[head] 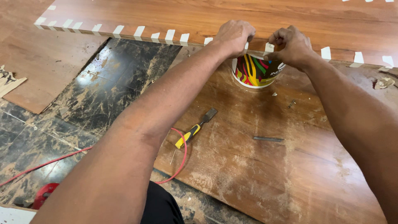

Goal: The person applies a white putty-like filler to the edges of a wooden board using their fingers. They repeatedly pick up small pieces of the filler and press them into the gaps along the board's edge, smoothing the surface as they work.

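we pinch a strip of masking tape (258, 52) between our left hand (234, 37) and right hand (290, 45), fingers closed on it at the wooden panel's edge (137, 35) above a striped tub (255, 70). tape tabs (118, 30) already line the edge on both sides; this spot looks unfinished. a chisel (195, 128) lies untouched.

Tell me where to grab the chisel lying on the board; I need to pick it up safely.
Take the chisel by its yellow-and-black handle, coming from above at the lower-left end. It lies flat with the metal blade pointing up-right toward the bucket, so that end stays clear of the edge.
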